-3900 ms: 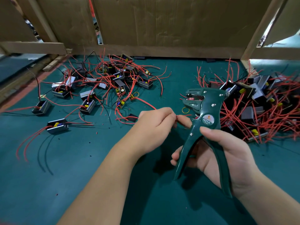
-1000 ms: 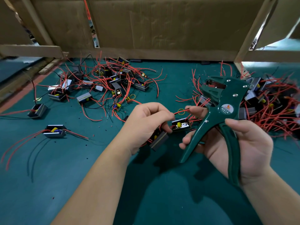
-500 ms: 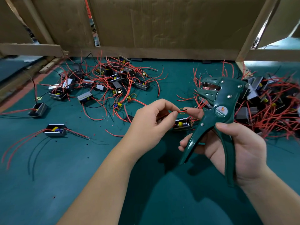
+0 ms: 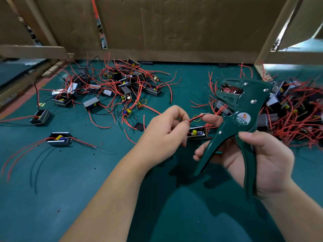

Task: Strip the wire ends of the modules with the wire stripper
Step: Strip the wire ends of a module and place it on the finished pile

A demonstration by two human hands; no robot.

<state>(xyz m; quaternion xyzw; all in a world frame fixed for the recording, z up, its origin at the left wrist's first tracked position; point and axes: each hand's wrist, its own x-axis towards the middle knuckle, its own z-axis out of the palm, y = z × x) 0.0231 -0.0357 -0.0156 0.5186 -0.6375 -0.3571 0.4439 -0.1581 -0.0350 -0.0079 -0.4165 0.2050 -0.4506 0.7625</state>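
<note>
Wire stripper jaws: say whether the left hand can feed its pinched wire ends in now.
Probably yes: the left hand pinches the wire ends below the head of the wire stripper, held by the right hand; the gap looks free.

Even overhead light, soft shadows, wide-angle edge distortion.

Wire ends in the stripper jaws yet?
No: the wire ends, pinched by the left hand, lie below the head of the wire stripper, outside it.

A teal mat (image 4: 52, 198) covers the bench, backed by cardboard panels (image 4: 174, 23) on wooden framing (image 4: 31, 51).
</note>
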